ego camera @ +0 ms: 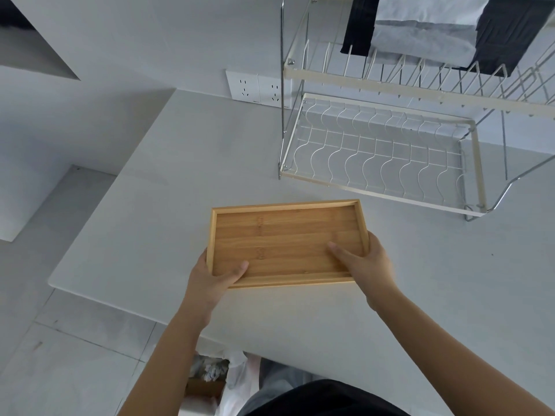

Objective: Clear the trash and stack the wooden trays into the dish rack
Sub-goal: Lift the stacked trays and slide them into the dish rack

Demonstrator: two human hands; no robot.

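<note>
A shallow wooden tray with a raised rim is held level above the white counter, and nothing lies in it. My left hand grips its near left corner, thumb inside the rim. My right hand grips its near right corner, thumb resting on the tray floor. The two-tier wire dish rack stands on the counter beyond the tray to the right. Its lower shelf holds nothing. Folded grey, white and black cloths sit on its upper tier.
The white counter ends at a front edge near my left forearm. Below that edge, a plastic-lined trash bin with crumpled waste stands on the tiled floor. A double wall socket sits left of the rack.
</note>
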